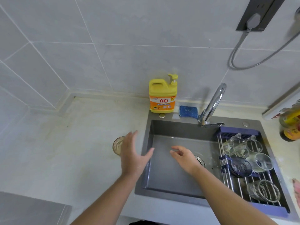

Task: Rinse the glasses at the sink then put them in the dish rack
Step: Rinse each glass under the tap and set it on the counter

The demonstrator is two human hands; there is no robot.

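"立白" on the yellow detergent bottle's [162,96] orange label

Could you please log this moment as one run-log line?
left hand open, reaching glass on counter | right hand empty over sink | dish rack holds glasses

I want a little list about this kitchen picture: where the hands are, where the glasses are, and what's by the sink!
left hand: open, empty, beside the counter glass
right hand: open, empty, over the sink
counter glass: upright, left of sink, not yet rinsed
rack: across sink's right side, holds several glasses lying on their sides
tap: no water visible
soap bottle: yellow, behind sink
scrubber: blue, beside tap
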